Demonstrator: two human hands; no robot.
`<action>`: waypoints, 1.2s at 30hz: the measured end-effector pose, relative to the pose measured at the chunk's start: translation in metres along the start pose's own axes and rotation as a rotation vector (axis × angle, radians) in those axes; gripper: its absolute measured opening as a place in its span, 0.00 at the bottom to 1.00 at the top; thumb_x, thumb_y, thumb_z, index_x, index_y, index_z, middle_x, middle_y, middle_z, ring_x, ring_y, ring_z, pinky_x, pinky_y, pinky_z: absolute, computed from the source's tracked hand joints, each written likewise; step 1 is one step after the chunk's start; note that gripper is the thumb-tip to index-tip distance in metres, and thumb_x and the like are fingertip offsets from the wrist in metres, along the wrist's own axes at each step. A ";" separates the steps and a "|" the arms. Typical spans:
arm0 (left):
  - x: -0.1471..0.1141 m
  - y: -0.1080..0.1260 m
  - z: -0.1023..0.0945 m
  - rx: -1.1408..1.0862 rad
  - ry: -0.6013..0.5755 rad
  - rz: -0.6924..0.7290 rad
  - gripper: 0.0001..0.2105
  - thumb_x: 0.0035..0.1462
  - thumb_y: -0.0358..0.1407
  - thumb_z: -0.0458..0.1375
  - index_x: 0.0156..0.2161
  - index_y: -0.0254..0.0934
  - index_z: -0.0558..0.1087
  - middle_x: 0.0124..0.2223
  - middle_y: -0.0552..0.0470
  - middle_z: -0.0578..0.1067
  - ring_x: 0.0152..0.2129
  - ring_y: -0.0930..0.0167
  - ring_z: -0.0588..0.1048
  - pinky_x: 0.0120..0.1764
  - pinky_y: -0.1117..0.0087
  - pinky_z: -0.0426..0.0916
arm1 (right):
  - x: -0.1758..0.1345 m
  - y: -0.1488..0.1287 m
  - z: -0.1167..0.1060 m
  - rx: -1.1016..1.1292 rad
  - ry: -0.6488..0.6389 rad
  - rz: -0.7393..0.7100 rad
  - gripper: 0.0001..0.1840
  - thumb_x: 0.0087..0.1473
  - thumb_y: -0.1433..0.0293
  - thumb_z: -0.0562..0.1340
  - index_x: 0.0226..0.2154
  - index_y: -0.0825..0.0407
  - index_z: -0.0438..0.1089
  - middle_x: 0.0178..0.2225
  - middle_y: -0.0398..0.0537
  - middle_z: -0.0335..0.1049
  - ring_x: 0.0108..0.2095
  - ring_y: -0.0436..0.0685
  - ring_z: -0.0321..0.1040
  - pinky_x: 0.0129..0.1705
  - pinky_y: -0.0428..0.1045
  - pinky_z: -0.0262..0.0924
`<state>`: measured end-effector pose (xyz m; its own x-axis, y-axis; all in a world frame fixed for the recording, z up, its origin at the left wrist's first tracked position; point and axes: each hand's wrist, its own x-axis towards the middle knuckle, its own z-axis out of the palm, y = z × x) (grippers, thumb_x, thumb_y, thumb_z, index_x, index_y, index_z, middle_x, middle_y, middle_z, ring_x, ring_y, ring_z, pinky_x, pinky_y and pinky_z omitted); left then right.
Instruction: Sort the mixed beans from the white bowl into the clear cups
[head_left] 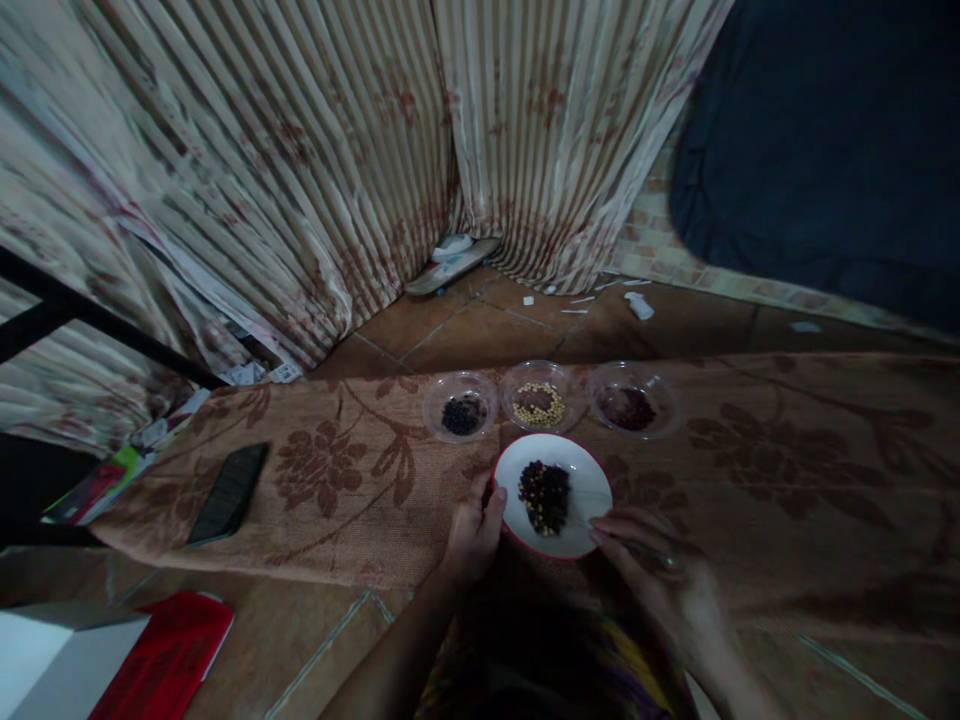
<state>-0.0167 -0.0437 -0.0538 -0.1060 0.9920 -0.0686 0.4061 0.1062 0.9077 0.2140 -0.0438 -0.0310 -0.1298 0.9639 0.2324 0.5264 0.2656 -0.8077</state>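
My left hand (pixel 478 525) grips the left rim of a white shallow bowl (pixel 589 480) with a red edge, thumb over the rim. Mixed dark and yellow beans (pixel 545 497) lie heaped in it. My right hand (pixel 664 565) is closed at the bowl's right side on a thin, blurred utensil that looks like a spoon; its tip is hard to make out. Just beyond the bowl stand three clear plastic bowls: one with black beans (pixel 460 414), one with yellow beans (pixel 538 404), one with dark red beans (pixel 634 410).
A brown flowered cloth (pixel 375 480) covers the long, low surface. On its left lies a dark phone (pixel 229 493). A red and white box (pixel 169 650) sits at lower left. Striped curtains (pixel 360 130) hang behind, with paper scraps (pixel 637 305) on the tiled floor.
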 end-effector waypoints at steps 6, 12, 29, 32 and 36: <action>0.000 0.001 0.000 -0.003 0.002 0.001 0.18 0.65 0.42 0.47 0.54 0.35 0.66 0.35 0.50 0.78 0.30 0.70 0.75 0.35 0.72 0.68 | 0.012 0.008 -0.002 -0.061 0.163 -0.001 0.13 0.54 0.57 0.61 0.34 0.46 0.77 0.38 0.48 0.74 0.40 0.57 0.70 0.44 0.53 0.67; 0.001 0.002 0.000 -0.006 -0.004 -0.006 0.18 0.65 0.42 0.47 0.54 0.36 0.66 0.37 0.50 0.78 0.32 0.69 0.75 0.36 0.72 0.68 | 0.003 0.000 -0.003 0.004 -0.070 0.004 0.11 0.54 0.59 0.61 0.33 0.45 0.77 0.37 0.48 0.74 0.39 0.58 0.71 0.41 0.52 0.68; 0.001 0.002 -0.001 0.022 -0.001 -0.002 0.16 0.65 0.41 0.47 0.52 0.37 0.67 0.35 0.52 0.77 0.30 0.70 0.74 0.35 0.72 0.66 | 0.010 0.007 0.000 -0.035 0.144 0.052 0.12 0.54 0.57 0.62 0.33 0.46 0.76 0.38 0.47 0.74 0.39 0.56 0.71 0.41 0.51 0.67; 0.002 0.002 -0.001 0.015 -0.007 -0.003 0.16 0.65 0.41 0.47 0.53 0.37 0.67 0.37 0.51 0.78 0.31 0.70 0.74 0.37 0.71 0.67 | 0.013 0.005 0.001 -0.036 0.126 0.039 0.13 0.54 0.57 0.61 0.33 0.47 0.76 0.37 0.47 0.74 0.38 0.56 0.71 0.40 0.51 0.67; 0.002 0.002 -0.001 0.016 0.003 -0.016 0.17 0.64 0.42 0.47 0.53 0.37 0.67 0.37 0.51 0.78 0.31 0.69 0.75 0.37 0.71 0.67 | 0.015 0.004 0.001 -0.034 0.108 0.027 0.13 0.55 0.57 0.61 0.32 0.47 0.76 0.36 0.48 0.75 0.37 0.56 0.71 0.40 0.50 0.66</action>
<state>-0.0168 -0.0420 -0.0523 -0.1151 0.9900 -0.0820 0.4189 0.1232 0.8996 0.2135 -0.0280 -0.0311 -0.0247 0.9626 0.2697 0.5570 0.2372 -0.7959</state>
